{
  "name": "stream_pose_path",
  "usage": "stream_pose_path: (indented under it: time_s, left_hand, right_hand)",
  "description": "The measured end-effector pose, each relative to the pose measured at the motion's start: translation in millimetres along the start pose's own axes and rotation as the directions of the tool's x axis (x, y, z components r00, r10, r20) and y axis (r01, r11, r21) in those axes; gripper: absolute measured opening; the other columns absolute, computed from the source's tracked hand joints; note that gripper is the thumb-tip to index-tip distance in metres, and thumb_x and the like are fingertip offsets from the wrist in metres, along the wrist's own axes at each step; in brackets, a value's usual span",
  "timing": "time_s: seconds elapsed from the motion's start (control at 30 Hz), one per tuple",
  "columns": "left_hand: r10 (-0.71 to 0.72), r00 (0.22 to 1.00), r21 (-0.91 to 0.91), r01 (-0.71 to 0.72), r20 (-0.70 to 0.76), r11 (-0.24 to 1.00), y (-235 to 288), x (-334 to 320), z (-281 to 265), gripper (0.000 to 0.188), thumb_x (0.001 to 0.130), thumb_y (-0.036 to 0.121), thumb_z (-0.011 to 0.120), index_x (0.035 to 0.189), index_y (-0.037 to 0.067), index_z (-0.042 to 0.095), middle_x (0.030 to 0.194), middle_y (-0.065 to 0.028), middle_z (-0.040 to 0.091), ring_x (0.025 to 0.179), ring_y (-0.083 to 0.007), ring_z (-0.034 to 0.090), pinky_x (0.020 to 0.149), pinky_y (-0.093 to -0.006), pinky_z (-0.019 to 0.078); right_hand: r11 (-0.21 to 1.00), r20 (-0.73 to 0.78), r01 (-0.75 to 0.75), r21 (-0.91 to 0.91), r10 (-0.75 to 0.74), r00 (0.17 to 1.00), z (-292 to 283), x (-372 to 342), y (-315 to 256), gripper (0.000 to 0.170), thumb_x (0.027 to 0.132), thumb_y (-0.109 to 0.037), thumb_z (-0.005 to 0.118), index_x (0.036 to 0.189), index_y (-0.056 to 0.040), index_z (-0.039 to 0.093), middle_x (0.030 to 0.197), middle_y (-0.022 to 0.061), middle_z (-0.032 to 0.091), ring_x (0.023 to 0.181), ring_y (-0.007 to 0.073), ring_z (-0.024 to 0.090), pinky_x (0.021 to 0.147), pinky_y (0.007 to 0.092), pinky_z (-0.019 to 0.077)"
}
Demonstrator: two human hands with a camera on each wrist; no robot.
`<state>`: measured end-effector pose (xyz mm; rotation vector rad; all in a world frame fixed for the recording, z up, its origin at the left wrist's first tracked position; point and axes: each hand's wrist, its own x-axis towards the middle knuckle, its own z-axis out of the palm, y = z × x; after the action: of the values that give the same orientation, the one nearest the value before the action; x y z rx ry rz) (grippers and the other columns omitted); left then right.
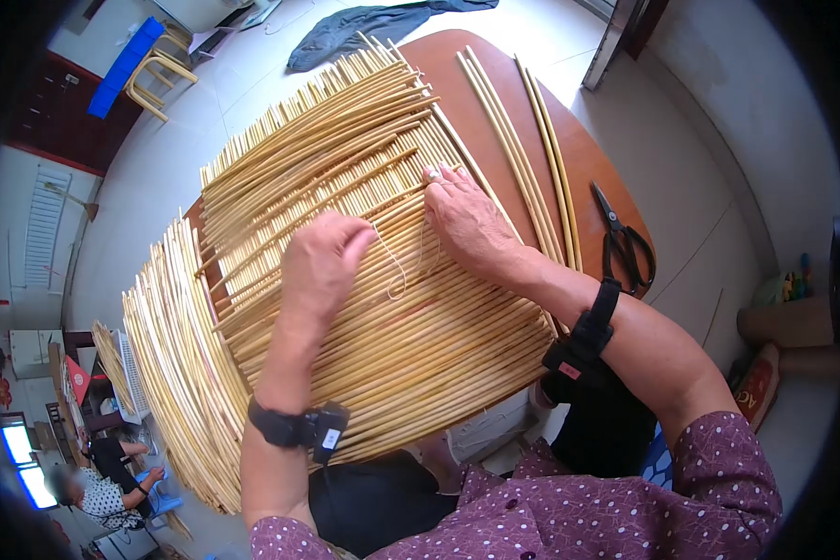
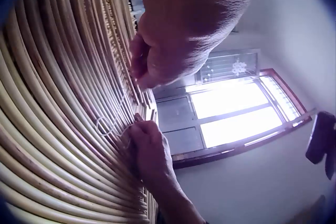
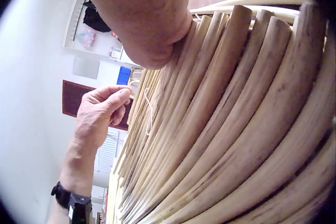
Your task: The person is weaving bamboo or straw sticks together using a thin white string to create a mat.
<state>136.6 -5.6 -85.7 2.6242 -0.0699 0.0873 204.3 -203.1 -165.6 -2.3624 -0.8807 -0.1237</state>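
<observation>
A mat of reed stalks [image 1: 411,359], laid side by side, spreads over the table in front of me. Above its middle, my left hand [image 1: 319,261] pinches a thin pale string [image 1: 404,280] between thumb and forefinger. The string hangs in a loose loop over the stalks, and the loop also shows in the right wrist view. My right hand [image 1: 471,219] lies at the mat's right edge, fingers curled over the end of the uppermost stalk in the row. Its fingertips are partly hidden; in the left wrist view the right hand [image 2: 151,150] is low against the stalks.
Loose stalks [image 1: 317,159] lie across the mat's far part. More stalks [image 1: 509,140] and black scissors [image 1: 625,243] rest on the brown table [image 1: 448,61] to the right. A pale bundle [image 1: 177,364] stands at the left. Farther left sits another person [image 1: 112,495].
</observation>
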Motion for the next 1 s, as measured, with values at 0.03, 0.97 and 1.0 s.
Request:
stream_pose_path:
  time_s: [0.03, 0.97, 1.0]
  left_hand:
    - [0.001, 1.0, 0.002, -0.001, -0.002, 1.0, -7, 3, 1, 0.01, 0.084, 0.012, 0.07, 0.09, 0.005, 0.072, 0.082, -0.0073, 0.068, 0.072, -0.0207, 0.065, 0.068, -0.0318, 0.0529]
    - [0.136, 0.984, 0.186, -0.156, 0.113, 0.97, -43, 25, 8, 0.013, 0.08, 0.013, 0.072, 0.092, 0.008, 0.073, 0.085, -0.0096, 0.065, 0.082, -0.0261, 0.063, 0.073, -0.0377, 0.0519]
    - [0.137, 0.982, 0.214, -0.162, 0.128, 0.963, -41, 27, 8, 0.012, 0.08, 0.013, 0.071, 0.091, 0.007, 0.073, 0.084, -0.0106, 0.065, 0.082, -0.0267, 0.064, 0.074, -0.0382, 0.052]
  right_hand:
    - [1.0, 0.031, -0.011, -0.002, 0.011, 0.999, -2, 1, -2, 0.023, 0.094, -0.001, 0.032, 0.105, 0.0091, 0.049, 0.134, 0.032, 0.045, 0.135, 0.0421, 0.036, 0.117, 0.045, 0.0237]
    - [0.997, 0.029, -0.01, -0.081, 0.012, 0.999, -1, 2, -5, 0.027, 0.093, 0.0, 0.032, 0.112, 0.0105, 0.048, 0.137, 0.0318, 0.043, 0.136, 0.0412, 0.034, 0.118, 0.0446, 0.0236]
    - [0.997, 0.03, -0.008, -0.081, 0.011, 0.999, 0, 1, -4, 0.027, 0.093, 0.0, 0.032, 0.112, 0.0105, 0.048, 0.137, 0.0318, 0.043, 0.136, 0.0412, 0.034, 0.118, 0.0446, 0.0236]
